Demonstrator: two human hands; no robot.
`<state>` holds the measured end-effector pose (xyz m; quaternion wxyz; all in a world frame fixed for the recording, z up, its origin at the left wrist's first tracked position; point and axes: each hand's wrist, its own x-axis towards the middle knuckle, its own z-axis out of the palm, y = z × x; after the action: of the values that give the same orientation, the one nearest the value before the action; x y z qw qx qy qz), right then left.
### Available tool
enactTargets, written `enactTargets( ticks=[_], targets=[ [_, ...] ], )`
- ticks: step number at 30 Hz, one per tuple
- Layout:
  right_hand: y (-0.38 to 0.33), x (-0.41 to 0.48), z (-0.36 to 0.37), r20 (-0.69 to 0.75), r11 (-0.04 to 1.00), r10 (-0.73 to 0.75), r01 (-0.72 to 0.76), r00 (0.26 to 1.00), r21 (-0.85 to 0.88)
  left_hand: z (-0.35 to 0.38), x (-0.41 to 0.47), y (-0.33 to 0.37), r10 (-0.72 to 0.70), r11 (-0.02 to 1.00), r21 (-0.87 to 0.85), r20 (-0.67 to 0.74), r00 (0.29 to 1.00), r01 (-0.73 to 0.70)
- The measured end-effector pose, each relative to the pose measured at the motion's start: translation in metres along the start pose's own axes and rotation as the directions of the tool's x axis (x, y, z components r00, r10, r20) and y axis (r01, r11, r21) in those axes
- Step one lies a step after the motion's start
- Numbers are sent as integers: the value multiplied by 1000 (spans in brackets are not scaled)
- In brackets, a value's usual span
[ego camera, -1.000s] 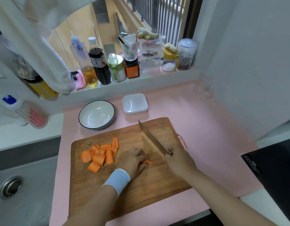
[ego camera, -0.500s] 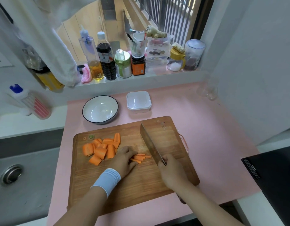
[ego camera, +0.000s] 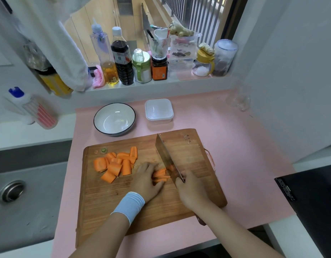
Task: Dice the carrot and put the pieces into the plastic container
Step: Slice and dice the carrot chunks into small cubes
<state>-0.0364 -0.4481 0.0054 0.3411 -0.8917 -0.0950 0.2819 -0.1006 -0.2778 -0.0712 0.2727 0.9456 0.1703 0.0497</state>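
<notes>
Sink: lower left of frame, grey basin w/ a round metal drain (ego camera: 12,191).
Squeeze bottle: left edge, above the sink; white w/ a blue cap (ego camera: 33,108), lying tilted.
Worktop: pink mat (ego camera: 244,146) across the centre, running to the right wall.
Cutting board: wooden (ego camera: 109,202), centre of frame on the mat, metal handle on its right edge.
Carrot chunks: orange pile (ego camera: 114,164) on the board's upper-left part, pieces touching each other, just left of the L hand.
Bowl: white w/ a dark rim (ego camera: 114,118), on the mat above the board's left half, nothing in it.
Wristband: pale blue (ego camera: 130,204) on the L wrist.
Left hand: of the two hands, this one (ego camera: 145,181) is at board centre, palm down, fingers bent over the carrot strips and holding them in place.
Carrot strips: thin orange sticks (ego camera: 160,175), side by side under the L fingertips, betw. hand and blade.
Plastic container: clear, squarish (ego camera: 159,109), on the mat above the board, just right of the bowl, no carrot in it.
Cleaver: broad steel blade (ego camera: 166,155), edge down at the strips' right ends; can't tell if it has cut in.
Right hand: (ego camera: 192,190) right of the strips, wrapped tight round the cleaver's handle.
Window ledge: top centre; bottles and jars in a row, incl. a dark sauce bottle (ego camera: 122,58).
Glass: clear (ego camera: 239,99), upper right on the mat by the wall.
Black appliance: lower right corner (ego camera: 309,202).
</notes>
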Motion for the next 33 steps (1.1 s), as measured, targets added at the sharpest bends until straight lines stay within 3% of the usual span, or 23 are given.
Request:
enactTargets(
  ticks=[4, 10, 12, 15, 24, 27, 33],
  targets=[
    [1, -1, 2, 11, 1000, -11, 11, 1000, 12, -8, -2, -6, 53, 992, -119, 75, 996, -44],
    [-4, 3, -1, 30, 1000, 2, -3, 1000, 29, 3, -6, 14, -101, 974, -207, -52, 994, 88],
    [-3, 3, -4, 37, 1000, 2, -3, 999, 26, 5, -7, 12, -120, 988, -107, -72, 990, 112],
    [0, 2, -7, 36, 1000, -3, 2, 999, 14, 5, -1, 6, -29, 997, 67, -27, 999, 30],
    [6, -2, -7, 4, 1000, -6, 6, 1000, 3, 16, 13, 24, -143, 989, -42, 32, 989, 145],
    [6, -2, -6, 14, 1000, -7, 7, 1000, -4, 14, 8, 19, -102, 993, -53, 8, 995, 102],
    [7, 1, -9, 29, 998, -38, 39, 999, -44, 11, -3, -5, 119, 991, -48, -70, 990, -123]
  ],
)
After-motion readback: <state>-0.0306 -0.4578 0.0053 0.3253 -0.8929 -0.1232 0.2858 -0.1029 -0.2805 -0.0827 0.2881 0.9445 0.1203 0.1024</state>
